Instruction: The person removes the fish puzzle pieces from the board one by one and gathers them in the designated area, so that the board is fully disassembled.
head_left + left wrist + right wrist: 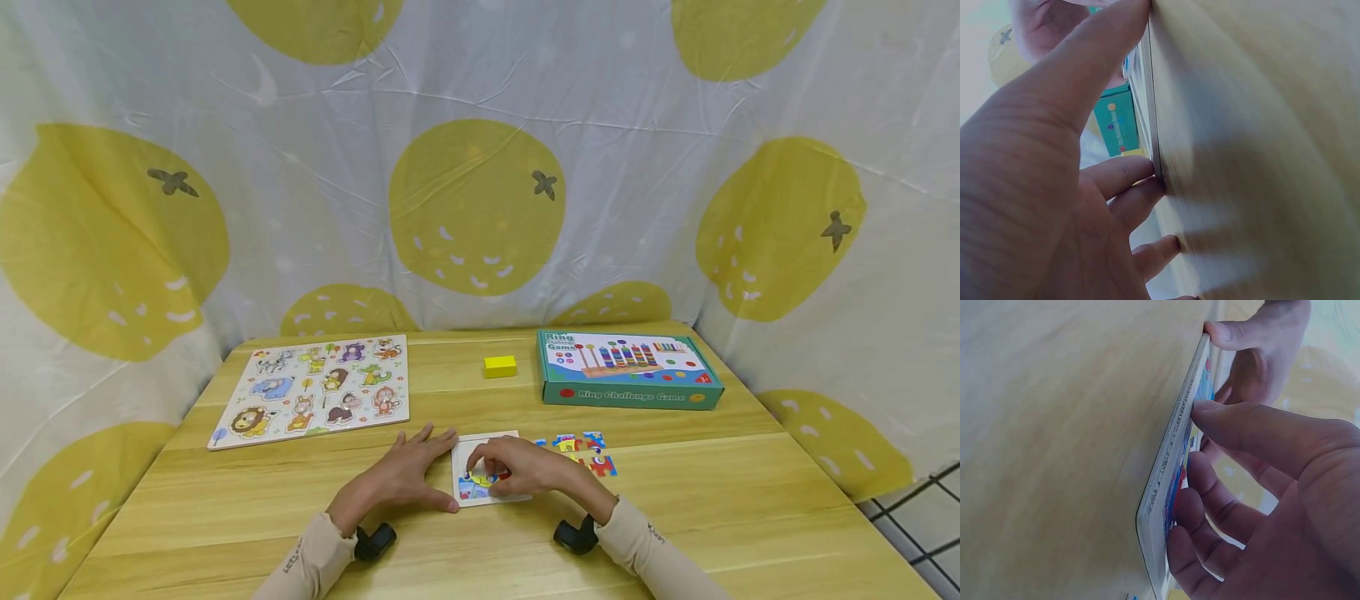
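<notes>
A small square jigsaw board (467, 450) with a pale frame lies on the table, its lower part filled with blue and yellow picture pieces. My left hand (397, 473) is spread at its left side, thumb at the near corner and fingertips at the edge. Over the board, my right hand (517, 462) bends its fingers and thumb round a puzzle piece (1180, 481) with a red part, low against the picture. In the right wrist view the right thumb touches the board close to its near rim. Loose puzzle pieces (602, 467) lie right of the board, partly behind the right wrist.
An animal puzzle board (315, 387) lies at the back left of the wooden table (450, 550). Behind the small board sits a yellow block (500, 367). A green Ring Challenge Game box (630, 393) is at the back right, before a lemon-patterned curtain (615, 208).
</notes>
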A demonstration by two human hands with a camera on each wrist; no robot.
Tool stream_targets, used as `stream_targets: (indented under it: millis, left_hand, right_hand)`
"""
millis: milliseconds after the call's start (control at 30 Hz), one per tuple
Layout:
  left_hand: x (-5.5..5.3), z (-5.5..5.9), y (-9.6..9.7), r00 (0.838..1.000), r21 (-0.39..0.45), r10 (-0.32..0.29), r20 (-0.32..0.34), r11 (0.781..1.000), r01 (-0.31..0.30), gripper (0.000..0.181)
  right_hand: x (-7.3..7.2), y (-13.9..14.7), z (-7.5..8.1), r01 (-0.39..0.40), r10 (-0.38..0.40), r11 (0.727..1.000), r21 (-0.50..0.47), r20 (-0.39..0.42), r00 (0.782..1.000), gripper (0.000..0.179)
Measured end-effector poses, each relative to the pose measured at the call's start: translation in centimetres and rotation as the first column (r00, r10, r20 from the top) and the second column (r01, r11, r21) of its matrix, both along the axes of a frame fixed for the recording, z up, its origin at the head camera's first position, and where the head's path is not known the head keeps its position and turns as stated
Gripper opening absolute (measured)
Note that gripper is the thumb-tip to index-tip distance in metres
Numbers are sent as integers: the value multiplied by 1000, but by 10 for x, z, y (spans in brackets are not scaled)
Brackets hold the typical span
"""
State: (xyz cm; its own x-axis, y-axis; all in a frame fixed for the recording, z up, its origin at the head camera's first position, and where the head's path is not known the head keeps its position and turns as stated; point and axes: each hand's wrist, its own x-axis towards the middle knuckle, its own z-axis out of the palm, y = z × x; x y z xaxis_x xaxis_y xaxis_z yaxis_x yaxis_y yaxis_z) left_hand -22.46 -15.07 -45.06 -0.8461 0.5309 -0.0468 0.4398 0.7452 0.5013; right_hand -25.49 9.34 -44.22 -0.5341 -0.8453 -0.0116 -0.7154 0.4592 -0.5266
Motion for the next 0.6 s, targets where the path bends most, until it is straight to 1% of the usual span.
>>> stream_targets:
  millis: [100, 267, 433, 600]
  left_hand:
    - [0, 0, 0, 1000, 2, -1, 1, 1000, 1, 100]
    - [1, 1, 1, 1000, 9, -1, 6, 1000, 1, 100]
    - [1, 1, 1, 1000, 5, 4, 5, 1000, -4, 100]
    - [1, 2, 1, 1000, 6, 4, 8, 1000, -4, 99]
  right_hand:
    - [0, 0, 0, -2, 3, 1000, -26, 23, 1000, 33]
    - [-1, 0, -1, 27, -20, 996, -86, 85, 996, 27]
    - [-1, -3, -3, 37, -28, 993, -113, 85, 996, 25]
    - [-1, -5, -4, 31, -15, 990, -140, 117, 993, 24]
